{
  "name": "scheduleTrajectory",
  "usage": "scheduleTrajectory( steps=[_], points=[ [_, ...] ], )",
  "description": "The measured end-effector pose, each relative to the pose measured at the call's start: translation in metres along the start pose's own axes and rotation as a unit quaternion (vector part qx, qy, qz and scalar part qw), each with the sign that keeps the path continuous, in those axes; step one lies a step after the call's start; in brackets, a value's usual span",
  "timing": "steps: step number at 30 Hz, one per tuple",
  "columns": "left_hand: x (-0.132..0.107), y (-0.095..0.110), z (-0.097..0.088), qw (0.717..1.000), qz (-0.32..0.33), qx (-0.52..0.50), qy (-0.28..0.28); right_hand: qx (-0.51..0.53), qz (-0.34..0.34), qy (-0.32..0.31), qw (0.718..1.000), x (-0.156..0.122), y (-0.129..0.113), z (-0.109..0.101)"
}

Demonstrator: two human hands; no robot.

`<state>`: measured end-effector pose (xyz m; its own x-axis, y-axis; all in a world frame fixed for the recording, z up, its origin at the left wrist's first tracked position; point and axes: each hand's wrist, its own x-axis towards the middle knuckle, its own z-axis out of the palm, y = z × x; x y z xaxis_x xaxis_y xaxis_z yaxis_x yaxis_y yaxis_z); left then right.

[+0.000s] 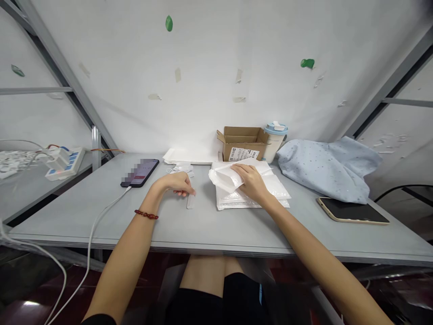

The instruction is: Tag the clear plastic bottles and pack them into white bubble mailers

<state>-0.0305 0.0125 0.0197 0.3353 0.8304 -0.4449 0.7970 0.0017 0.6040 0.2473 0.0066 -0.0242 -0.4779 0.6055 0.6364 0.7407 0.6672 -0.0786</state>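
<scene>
My left hand is closed in a pinch just above the table. Its fingertips are on the top end of a small, flat, translucent strip, whose exact kind I cannot make out. Several little clear pieces lie right behind that hand. To the right is a stack of white bubble mailers. My right hand grips the raised, crumpled opening of the top bubble mailer, its thumb hidden by the hand.
Behind the mailers stand an open cardboard box and a lidded cup. White sheets lie at the back. A plugged-in phone is on the left; a blue cloth and another phone are on the right.
</scene>
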Motion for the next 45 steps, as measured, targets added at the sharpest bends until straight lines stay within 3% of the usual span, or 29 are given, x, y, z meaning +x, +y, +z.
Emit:
scheduleTrajectory(
  steps=[6,12,14,18,24,35,41,45],
  points=[
    [0.0,0.001,0.003,0.996,0.064,-0.031,-0.055,0.026,0.014,0.027,0.999,0.0,0.004,0.001],
    [-0.004,0.004,0.0,0.971,0.159,-0.172,0.039,0.073,0.012,0.074,0.995,0.002,0.005,-0.013],
    [-0.005,0.005,-0.001,0.947,0.187,-0.25,0.076,0.086,0.018,0.093,0.992,0.003,0.004,-0.018],
    [-0.005,0.006,-0.003,0.873,0.255,-0.395,0.133,0.102,0.037,0.142,0.984,0.003,0.004,-0.028],
    [-0.004,0.01,-0.003,0.809,0.309,-0.467,0.179,0.129,0.044,0.187,0.973,0.002,0.006,-0.039],
    [-0.009,0.015,-0.001,0.776,0.332,-0.5,0.191,0.204,0.049,0.192,0.959,-0.001,0.011,-0.041],
    [-0.01,0.018,0.004,0.781,0.347,-0.486,0.184,0.17,0.059,0.176,0.968,0.0,0.005,-0.04],
    [-0.007,0.02,0.008,0.793,0.362,-0.459,0.169,0.121,0.024,0.141,0.982,0.0,0.001,-0.033]
  ],
)
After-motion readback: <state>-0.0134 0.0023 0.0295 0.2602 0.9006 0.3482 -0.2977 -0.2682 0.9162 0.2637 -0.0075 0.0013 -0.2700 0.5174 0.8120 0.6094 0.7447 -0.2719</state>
